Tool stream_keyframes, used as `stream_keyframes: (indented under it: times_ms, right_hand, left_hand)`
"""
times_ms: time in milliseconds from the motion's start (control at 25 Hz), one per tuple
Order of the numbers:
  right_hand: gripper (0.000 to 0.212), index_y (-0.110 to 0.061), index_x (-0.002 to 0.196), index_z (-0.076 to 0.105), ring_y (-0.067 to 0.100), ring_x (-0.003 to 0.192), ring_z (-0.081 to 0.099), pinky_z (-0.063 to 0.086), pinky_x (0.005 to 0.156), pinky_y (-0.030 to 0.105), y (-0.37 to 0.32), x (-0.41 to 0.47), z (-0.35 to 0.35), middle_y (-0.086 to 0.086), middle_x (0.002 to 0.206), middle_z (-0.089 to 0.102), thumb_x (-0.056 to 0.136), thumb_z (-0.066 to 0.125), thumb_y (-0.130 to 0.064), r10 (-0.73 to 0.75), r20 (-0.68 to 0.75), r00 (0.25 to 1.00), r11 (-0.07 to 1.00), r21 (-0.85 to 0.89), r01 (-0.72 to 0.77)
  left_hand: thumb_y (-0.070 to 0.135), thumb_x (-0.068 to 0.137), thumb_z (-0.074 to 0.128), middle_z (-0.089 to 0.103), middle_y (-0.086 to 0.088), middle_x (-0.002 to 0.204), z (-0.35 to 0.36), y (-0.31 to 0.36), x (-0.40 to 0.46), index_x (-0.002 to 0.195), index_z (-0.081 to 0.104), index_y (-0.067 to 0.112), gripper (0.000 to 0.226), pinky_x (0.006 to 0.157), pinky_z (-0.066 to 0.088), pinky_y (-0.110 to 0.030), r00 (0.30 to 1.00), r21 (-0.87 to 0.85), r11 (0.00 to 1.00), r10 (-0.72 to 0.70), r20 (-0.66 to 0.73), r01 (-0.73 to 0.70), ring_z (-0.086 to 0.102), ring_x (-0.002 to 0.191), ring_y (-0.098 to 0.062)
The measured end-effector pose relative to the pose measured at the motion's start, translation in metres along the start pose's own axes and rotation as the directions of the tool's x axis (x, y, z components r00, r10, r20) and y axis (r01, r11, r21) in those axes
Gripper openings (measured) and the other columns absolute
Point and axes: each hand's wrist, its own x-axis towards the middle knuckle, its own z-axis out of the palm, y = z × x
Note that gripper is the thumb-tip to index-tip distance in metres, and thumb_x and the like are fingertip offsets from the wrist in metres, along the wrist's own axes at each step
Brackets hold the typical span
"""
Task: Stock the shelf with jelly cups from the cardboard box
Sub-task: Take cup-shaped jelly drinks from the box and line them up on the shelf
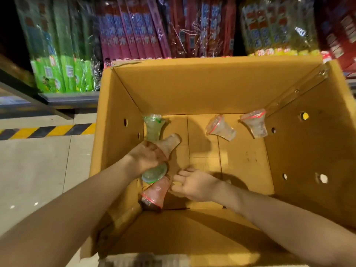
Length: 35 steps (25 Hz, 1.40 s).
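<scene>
Both my arms reach down into an open cardboard box [202, 83]. My left hand [146, 157] grips a bunch of jelly cups: a green one [154, 128] sticks out above the fist, a pale brownish one [169, 144] to the right, and another green one [154, 173] below. A pink, red-rimmed cup [155, 195] lies just under that bunch in the box's near left corner. My right hand [192, 183] hangs right beside the pink cup, fingers loosely curled toward it, holding nothing. Two clear, red-rimmed cups [220, 128] [255, 123] lie on the box floor at the far right.
Behind the box stands a low shelf [67, 97] packed with green [57, 54], red-and-blue [134, 29] and yellow [277, 27] wrapped packs. The tiled floor at left carries a yellow-black hazard stripe [46, 131]. The box walls have small round holes.
</scene>
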Motion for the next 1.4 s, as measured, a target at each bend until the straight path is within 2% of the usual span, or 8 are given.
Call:
stream_keyframes:
  times_ms: [240,400,560,880,1040,1120,1240,1400]
  right_hand:
    - [0.048,-0.027,0.136,0.045,0.018,0.117,0.055,0.044,0.096,0.030,-0.005,0.028,0.038,0.002,0.131,0.055,0.089,0.054,-0.026,-0.164,0.036,0.986,0.985,-0.042,0.165]
    - [0.059,-0.015,0.149,0.015,0.027,0.141,0.022,0.013,0.116,0.037,-0.013,0.053,0.059,0.010,0.154,0.023,0.095,0.042,-0.015,-0.195,0.077,0.978,0.978,-0.054,0.199]
    - [0.065,-0.012,0.150,-0.001,0.027,0.145,0.008,0.005,0.116,0.039,-0.012,0.067,0.066,0.013,0.157,0.009,0.097,0.037,-0.009,-0.199,0.080,0.977,0.979,-0.034,0.203]
    - [0.061,-0.006,0.147,0.011,0.033,0.128,0.038,0.036,0.106,0.039,-0.015,0.068,0.060,0.018,0.139,0.040,0.095,0.045,-0.009,-0.174,0.095,0.980,0.974,-0.133,0.185]
    - [0.051,-0.018,0.127,0.055,0.013,0.093,0.062,0.050,0.077,0.022,0.005,0.027,0.059,-0.002,0.101,0.067,0.079,0.070,-0.024,-0.264,-0.080,0.961,0.957,-0.150,0.250]
    - [0.049,-0.020,0.116,0.061,0.010,0.081,0.063,0.051,0.068,0.019,0.018,-0.001,0.053,-0.005,0.090,0.069,0.070,0.078,-0.025,-0.175,-0.102,0.979,0.982,-0.094,0.166]
    - [0.074,-0.015,0.137,0.034,0.018,0.106,0.057,0.050,0.088,0.026,0.046,-0.047,0.051,0.005,0.116,0.061,0.075,0.074,-0.014,0.055,-0.017,0.998,0.998,-0.030,-0.056]
    - [0.059,-0.019,0.143,0.023,0.010,0.108,0.046,0.045,0.084,0.018,0.066,-0.096,0.043,0.002,0.128,0.049,0.093,0.054,-0.022,0.426,-0.079,0.901,0.894,0.190,-0.405]
  left_hand:
    - [0.019,0.099,0.037,0.019,-0.005,0.154,0.008,0.000,0.019,0.146,0.018,0.016,0.051,0.111,0.022,-0.035,0.996,-0.021,0.998,-0.059,0.067,0.060,0.019,0.141,-0.024]
    - [0.023,0.102,0.030,0.021,-0.010,0.153,0.022,0.001,0.032,0.147,0.017,0.017,0.048,0.111,0.026,-0.041,0.991,0.020,0.997,-0.080,0.110,0.078,0.022,0.139,-0.028]
    - [0.032,0.099,0.037,0.050,-0.007,0.134,0.031,-0.005,0.037,0.129,0.051,0.012,0.039,0.099,0.031,-0.031,0.999,-0.069,0.998,-0.006,-0.038,0.003,0.042,0.124,-0.023]
    - [0.022,0.101,0.031,0.024,-0.011,0.151,0.009,-0.003,0.022,0.146,0.022,0.016,0.046,0.111,0.021,-0.045,0.983,-0.074,0.988,-0.125,0.134,0.135,0.023,0.139,-0.027]
    - [0.014,0.098,0.036,0.039,-0.013,0.142,-0.006,0.004,0.010,0.136,0.034,0.014,0.038,0.105,0.030,-0.038,0.991,-0.181,0.975,-0.130,0.020,0.132,0.036,0.132,-0.028]
    - [0.015,0.094,0.046,0.048,-0.011,0.131,-0.010,0.007,0.004,0.122,0.042,0.023,0.030,0.094,0.039,-0.033,0.994,-0.215,0.972,-0.105,-0.032,0.096,0.046,0.122,-0.027]
    - [0.028,0.091,0.054,0.054,-0.006,0.124,-0.005,0.013,0.003,0.125,0.049,0.018,0.036,0.089,0.042,-0.033,0.995,-0.255,0.965,-0.081,-0.062,0.063,0.052,0.114,-0.026]
    - [0.043,0.089,0.054,0.049,-0.002,0.130,-0.001,0.023,0.021,0.138,0.034,0.027,0.055,0.093,0.041,-0.034,0.967,-0.554,0.828,-0.202,-0.153,0.085,0.050,0.115,-0.023]
